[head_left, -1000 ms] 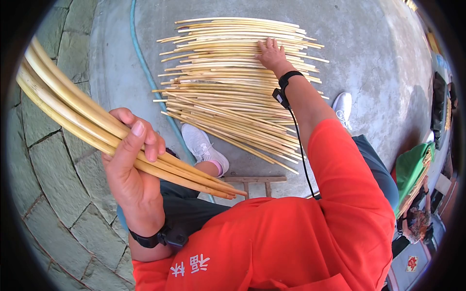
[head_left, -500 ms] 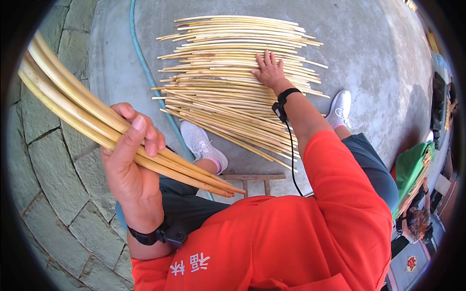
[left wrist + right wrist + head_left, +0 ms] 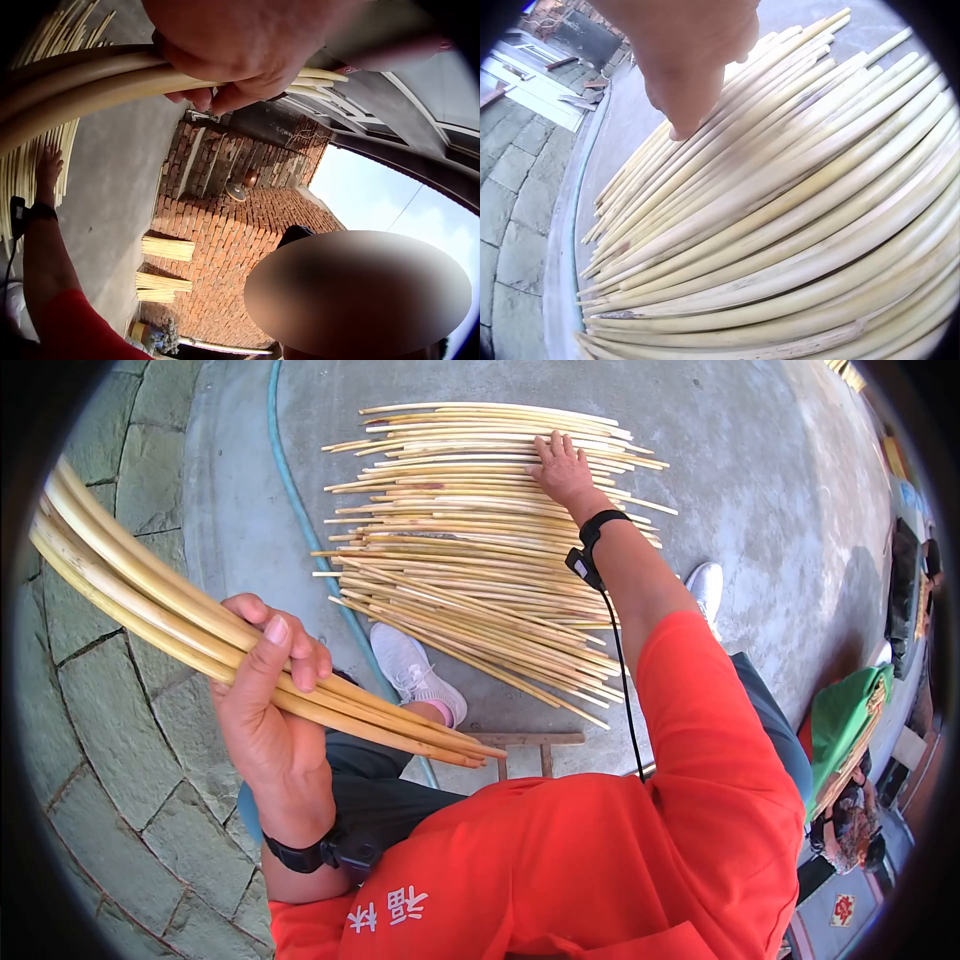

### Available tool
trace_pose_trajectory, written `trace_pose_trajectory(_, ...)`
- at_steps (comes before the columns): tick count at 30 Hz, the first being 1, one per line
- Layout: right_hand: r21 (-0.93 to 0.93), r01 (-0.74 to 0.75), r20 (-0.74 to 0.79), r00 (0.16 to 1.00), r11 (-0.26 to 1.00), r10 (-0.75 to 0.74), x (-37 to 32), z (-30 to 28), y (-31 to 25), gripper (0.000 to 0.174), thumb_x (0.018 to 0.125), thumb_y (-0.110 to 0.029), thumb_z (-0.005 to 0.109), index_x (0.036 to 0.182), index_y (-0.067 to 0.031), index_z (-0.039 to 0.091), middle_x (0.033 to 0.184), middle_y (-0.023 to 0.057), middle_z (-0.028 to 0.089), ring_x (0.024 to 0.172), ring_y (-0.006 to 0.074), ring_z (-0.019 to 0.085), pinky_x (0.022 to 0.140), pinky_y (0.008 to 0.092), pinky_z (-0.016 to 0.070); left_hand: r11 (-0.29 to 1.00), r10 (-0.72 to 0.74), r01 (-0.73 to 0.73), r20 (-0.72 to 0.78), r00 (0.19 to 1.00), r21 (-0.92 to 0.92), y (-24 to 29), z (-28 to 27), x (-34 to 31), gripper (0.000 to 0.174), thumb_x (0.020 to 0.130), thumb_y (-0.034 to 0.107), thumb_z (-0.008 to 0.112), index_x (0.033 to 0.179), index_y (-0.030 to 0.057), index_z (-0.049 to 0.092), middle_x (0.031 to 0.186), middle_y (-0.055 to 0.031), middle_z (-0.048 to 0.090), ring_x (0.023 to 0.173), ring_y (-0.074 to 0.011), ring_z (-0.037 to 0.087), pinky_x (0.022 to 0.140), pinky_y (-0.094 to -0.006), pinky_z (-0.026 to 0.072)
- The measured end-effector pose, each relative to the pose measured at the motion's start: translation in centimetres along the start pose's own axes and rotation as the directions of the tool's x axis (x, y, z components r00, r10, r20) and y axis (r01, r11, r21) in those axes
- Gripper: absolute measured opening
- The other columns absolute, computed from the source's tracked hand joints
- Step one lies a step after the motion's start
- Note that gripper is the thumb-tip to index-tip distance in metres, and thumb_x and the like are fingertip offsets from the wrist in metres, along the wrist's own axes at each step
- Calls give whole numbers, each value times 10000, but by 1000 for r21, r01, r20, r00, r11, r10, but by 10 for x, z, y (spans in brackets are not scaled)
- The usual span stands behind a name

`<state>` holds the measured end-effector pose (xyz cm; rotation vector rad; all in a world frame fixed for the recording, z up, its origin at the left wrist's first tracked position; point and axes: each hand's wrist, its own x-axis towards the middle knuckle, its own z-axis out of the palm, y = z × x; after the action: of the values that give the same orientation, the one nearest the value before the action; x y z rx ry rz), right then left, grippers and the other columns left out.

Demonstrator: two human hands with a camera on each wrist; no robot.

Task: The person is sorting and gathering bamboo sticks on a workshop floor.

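My left hand (image 3: 275,710) grips several thick, pale-yellow rattan canes (image 3: 150,575), the thumb laid across them. They slant from the upper left down to my lap, where their ends come together. In the left wrist view, the held canes (image 3: 90,94) bend away from under the hand (image 3: 232,45). On the ground ahead lies a wide layer of similar canes (image 3: 450,510), roughly side by side, the nearer ones crossing at a slant. My right hand (image 3: 567,475) rests on its far part with fingers extended. In the right wrist view, a fingertip meets the canes (image 3: 780,202).
A blue hose (image 3: 290,480) runs along the layer's left side, beside stone paving (image 3: 125,710). My shoes (image 3: 415,670) stand either side of the canes. A low wooden frame (image 3: 525,740) is before my lap, a green cloth (image 3: 845,720) at right. Bundles (image 3: 169,248) lean on a brick wall.
My right hand slid toward me over the canes, then moved back out to the far part of the layer. The left hand keeps its grip, almost unmoved.
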<state>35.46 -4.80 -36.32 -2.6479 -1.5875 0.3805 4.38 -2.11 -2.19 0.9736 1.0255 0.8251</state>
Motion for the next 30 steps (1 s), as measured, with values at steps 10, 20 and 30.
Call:
trace_pose_trajectory(10, -111, 6, 124, 992, 994, 7, -30, 18, -11, 667, 845, -533, 389, 1376, -165, 220, 1440, 127, 142, 1329, 303, 118, 999, 573, 167, 1000, -14, 15, -21, 1000, 15, -2, 4, 2, 182, 786, 50, 607, 904, 68, 470, 630, -41, 478, 504, -99, 432, 531, -249, 386)
trace_pose_trajectory(20, 37, 62, 66, 996, 997, -65, -11, 10, 12, 501, 876, -373, 434, 1276, -82, 359, 1373, 184, 273, 1280, 308, 258, 1027, 388, 262, 1000, 0, 0, -46, 999, 10, -2, 1, 2, 178, 786, 46, 604, 904, 70, 472, 631, -36, 477, 501, -95, 423, 533, -247, 379)
trace_pose_trajectory(30, -43, 5, 211, 977, 999, 4, 30, -2, -7, 637, 865, -487, 388, 1370, -138, 224, 1430, 155, 154, 1329, 306, 117, 1028, 482, 217, 999, -37, 37, -50, 998, 0, -4, 0, 8, 180, 777, 38, 605, 904, 69, 482, 625, -34, 471, 497, -97, 425, 536, -247, 381)
